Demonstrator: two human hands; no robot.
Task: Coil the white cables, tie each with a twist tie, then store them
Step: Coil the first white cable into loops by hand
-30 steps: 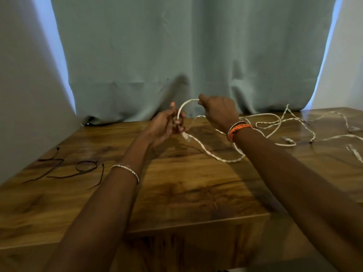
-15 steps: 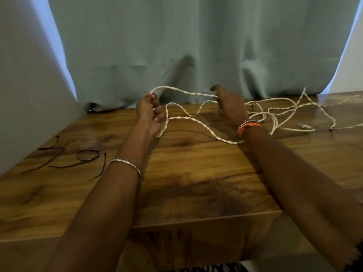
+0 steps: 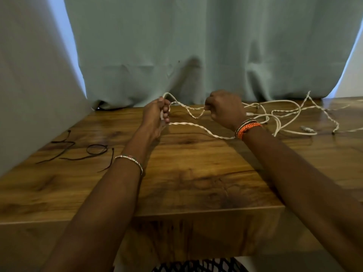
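- The wooden table carries everything; a pale curtain hangs at its far edge.
- The white cables lie tangled at the far right, one twisted strand running left to the hands.
- Since a second ago a single small loop has grown to several passes, so coiling is well begun, not finished.
- Left hand, raised at far centre, is curled round the gathered loops.
- Right hand, fist-like, pinches the strand, feeding it leftwards.
- Dark twist ties wait untouched, near left.
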